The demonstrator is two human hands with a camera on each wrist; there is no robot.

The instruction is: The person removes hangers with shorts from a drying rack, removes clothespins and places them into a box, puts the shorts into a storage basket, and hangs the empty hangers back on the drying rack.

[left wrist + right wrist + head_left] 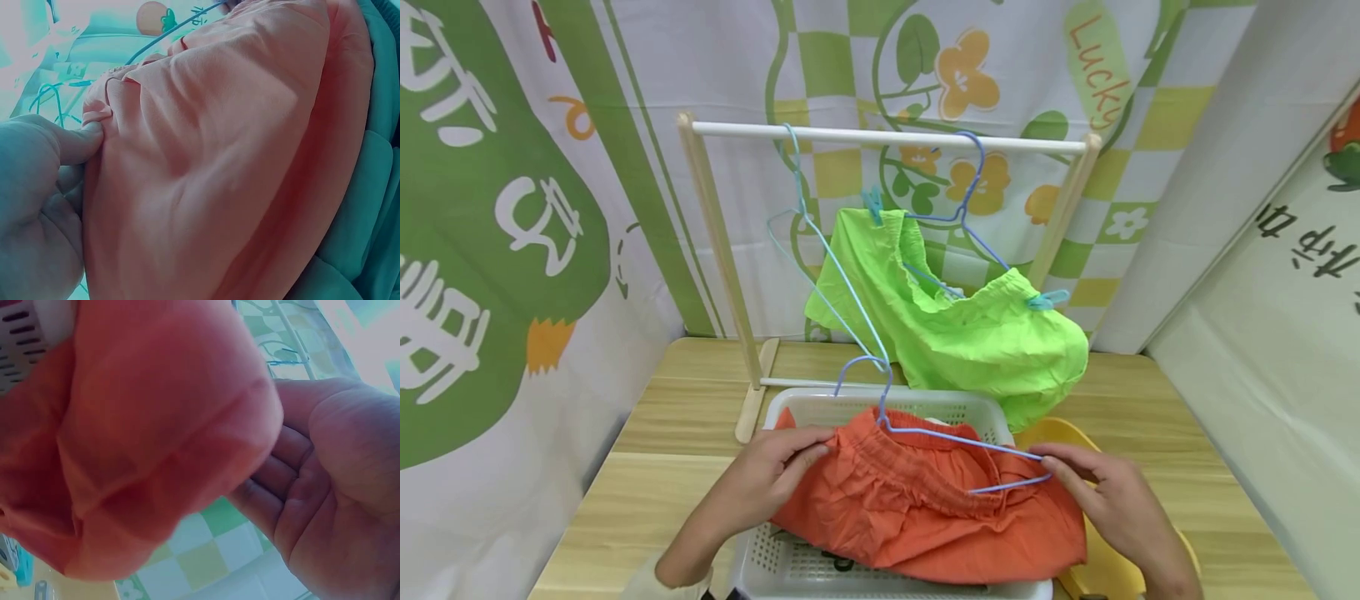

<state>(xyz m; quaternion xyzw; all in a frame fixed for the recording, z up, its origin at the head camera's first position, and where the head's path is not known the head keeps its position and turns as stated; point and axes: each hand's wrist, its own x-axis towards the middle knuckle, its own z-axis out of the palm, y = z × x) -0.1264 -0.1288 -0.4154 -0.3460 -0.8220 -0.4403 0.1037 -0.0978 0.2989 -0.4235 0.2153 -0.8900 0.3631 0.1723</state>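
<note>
Orange shorts (pixel 887 508) with a gathered elastic waistband are held over a white basket (pixel 760 575). My left hand (pixel 782 475) pinches the left end of the waistband between thumb and fingers; the left wrist view shows the thumb on the cloth's edge. A periwinkle hanger (pixel 955 436) has its left part inside the waistband, hidden by cloth, and its hook pointing up. Its right end sticks out over the waistband, and my right hand (pixel 1112 492) pinches it there. In the right wrist view, orange cloth hides those fingertips.
A rack (pixel 887 136) with a white bar stands behind the basket. From it hang an empty light-blue hanger (pixel 842 279) and lime-green shorts (pixel 955 333) clipped to a blue hanger by teal clothespins (pixel 1048 300). A yellow container (pixel 1105 558) sits right of the basket, partly covered.
</note>
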